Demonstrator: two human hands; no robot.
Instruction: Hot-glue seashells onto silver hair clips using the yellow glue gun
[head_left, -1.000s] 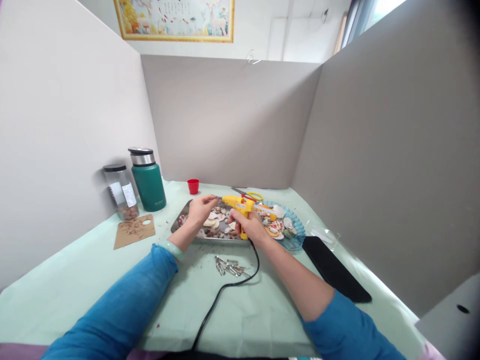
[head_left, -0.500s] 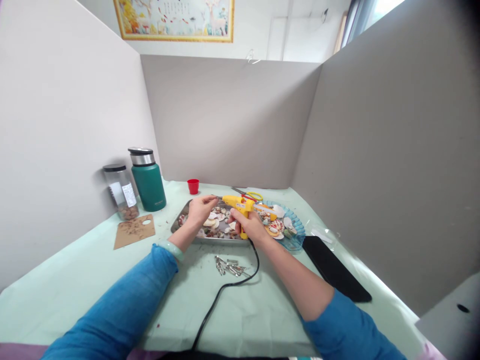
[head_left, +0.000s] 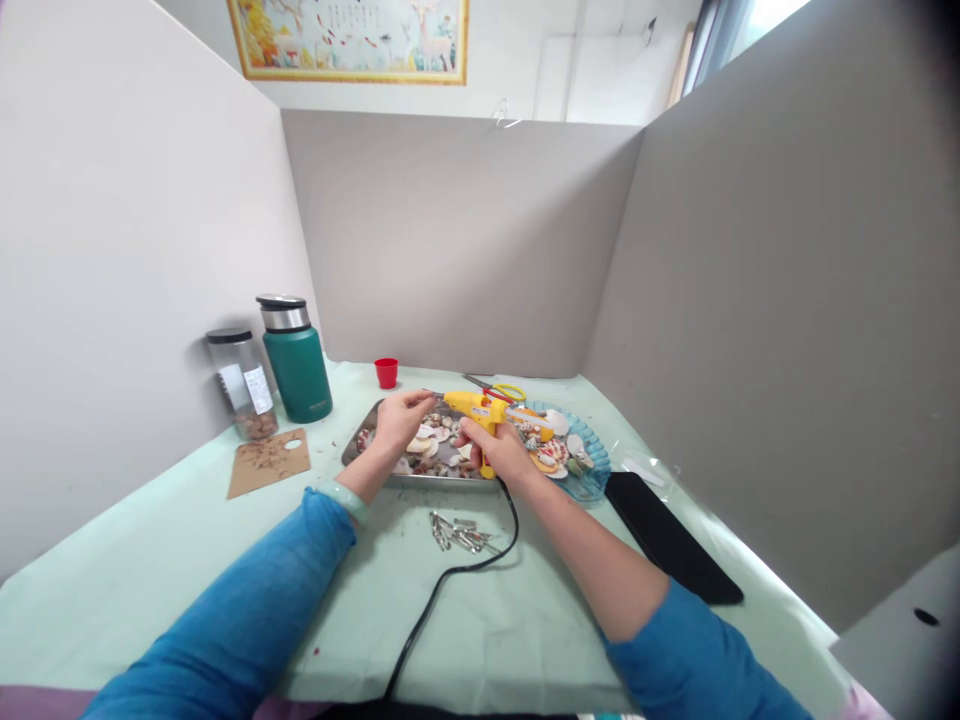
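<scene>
My right hand (head_left: 491, 447) grips a yellow glue gun (head_left: 474, 405) by its handle, nozzle pointing left. A clear glue stick (head_left: 529, 416) sticks out of the gun's back end. At the nozzle tip is my left hand (head_left: 403, 415), its fingertips pinched on something too small to make out. Both hands are above a metal tray (head_left: 442, 482) of seashells (head_left: 426, 442). Right of the gun stands a blue scalloped dish (head_left: 596, 465) with more shells (head_left: 553, 453). Several small metal clips or pins (head_left: 459, 533) lie in front of the tray.
The gun's black cord (head_left: 435, 590) runs to the table's front edge. Scissors (head_left: 502, 391) and a red cup (head_left: 386, 373) are behind the tray. Leftward stand a green bottle (head_left: 298, 372), a jar (head_left: 244, 385) and a brown board (head_left: 268, 463). A black flat object (head_left: 671, 540) lies right.
</scene>
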